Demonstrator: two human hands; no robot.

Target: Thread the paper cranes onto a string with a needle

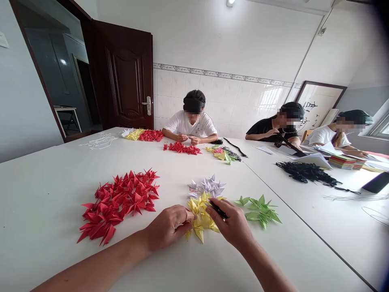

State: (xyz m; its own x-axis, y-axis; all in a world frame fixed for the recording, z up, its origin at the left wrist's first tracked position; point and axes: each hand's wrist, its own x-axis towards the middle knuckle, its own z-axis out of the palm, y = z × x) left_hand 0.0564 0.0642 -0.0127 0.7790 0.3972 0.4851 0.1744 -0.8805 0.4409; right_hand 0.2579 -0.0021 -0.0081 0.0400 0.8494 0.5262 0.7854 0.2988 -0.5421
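Observation:
My left hand is closed at the left edge of a pile of yellow folded-paper cranes, its fingers curled and whatever they pinch hidden. A slim black tool sits in my closed right hand, over the right side of the same pile; its exact kind is not clear. White paper cranes lie just beyond the yellow ones. To the right of my right hand are green paper cranes. A large heap of red paper cranes spreads out left of my left hand.
Across the white table a person handles small pieces behind a row of red cranes. Two more people work at the right. Black cords, stacked booklets and thin wires lie there. White strings lie far left.

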